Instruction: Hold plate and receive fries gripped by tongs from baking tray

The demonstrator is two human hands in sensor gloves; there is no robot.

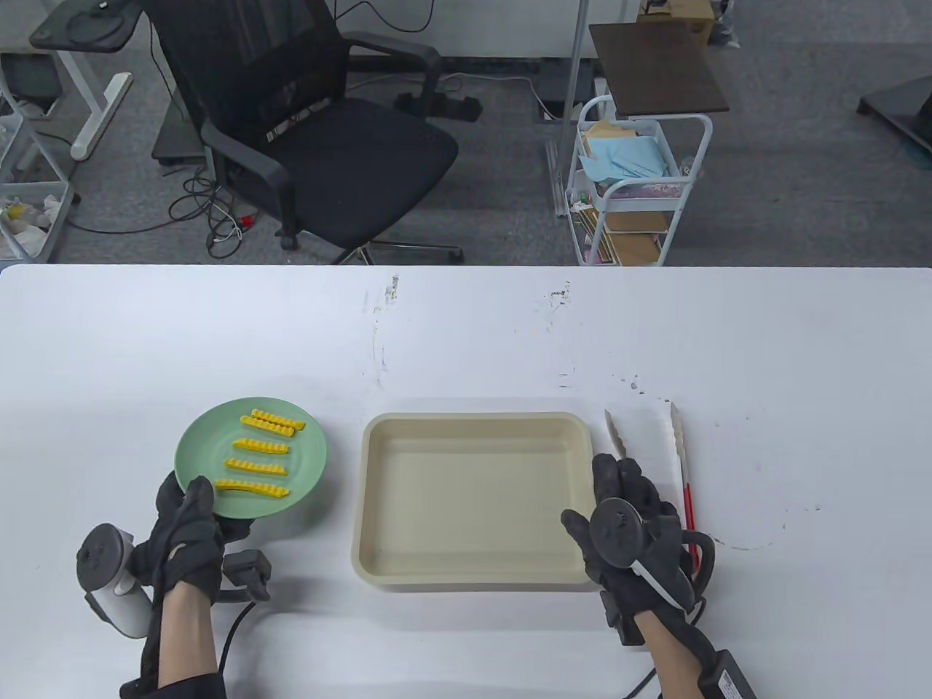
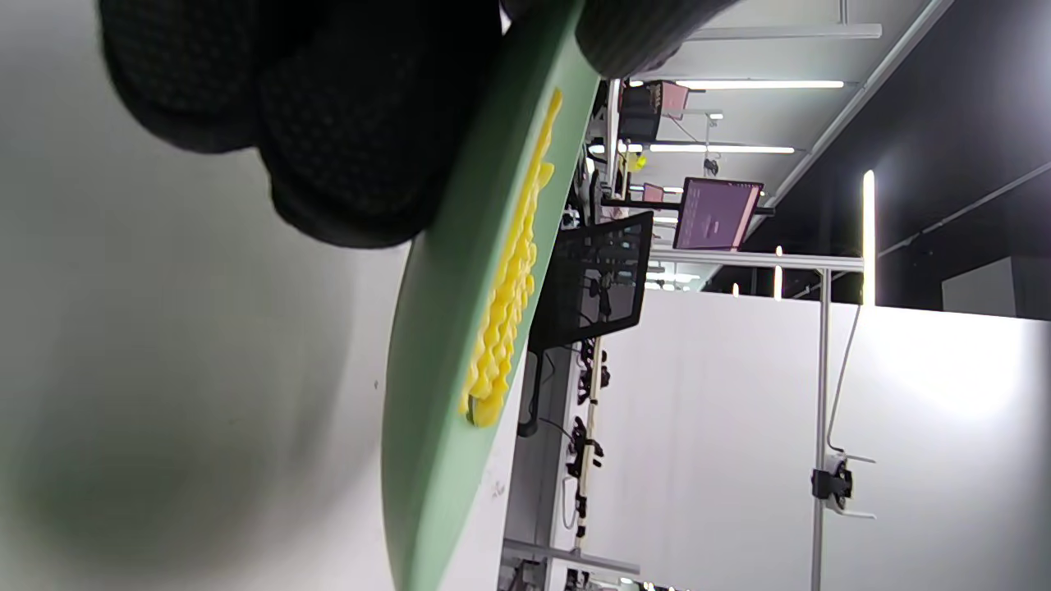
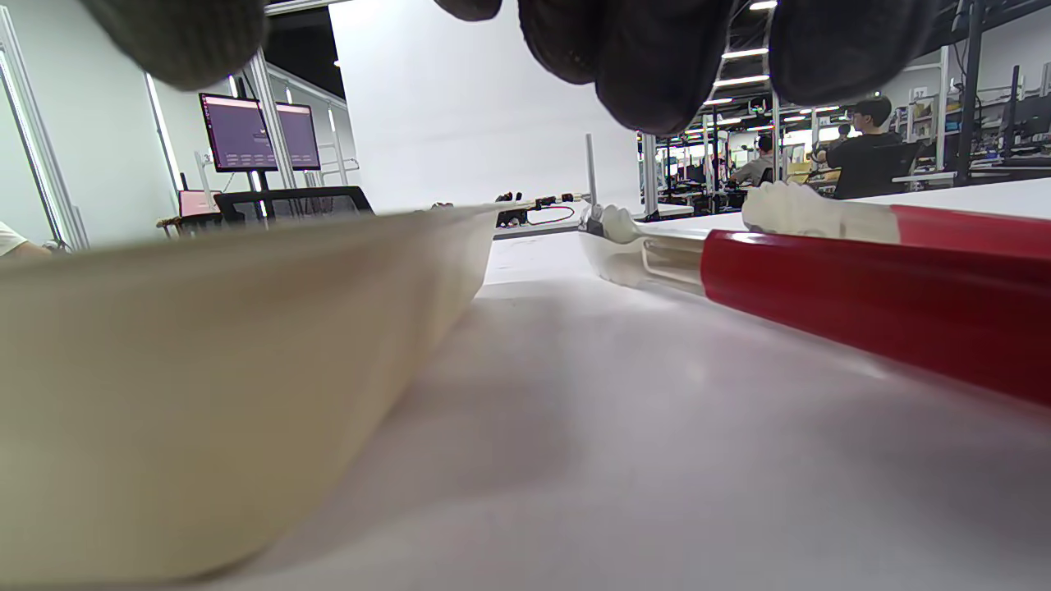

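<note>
A green plate [image 1: 211,444] with several yellow crinkle fries [image 1: 258,466] is at the left of the white table. My left hand [image 1: 196,499] grips its near rim, thumb on top and fingers underneath. In the left wrist view the plate [image 2: 427,427] shows edge-on with the fries [image 2: 505,312] on it. The beige baking tray [image 1: 473,420] in the middle is empty. Red-handled tongs [image 1: 678,444] lie on the table to its right. My right hand [image 1: 619,484] hovers over them, fingers [image 3: 649,57] spread above the red handle [image 3: 862,304], not holding it.
The table's far half is bare apart from scuff marks [image 1: 382,320]. A black office chair [image 1: 320,138] and a white cart [image 1: 633,182] stand beyond the far edge. The tray wall [image 3: 205,353] is just left of my right hand.
</note>
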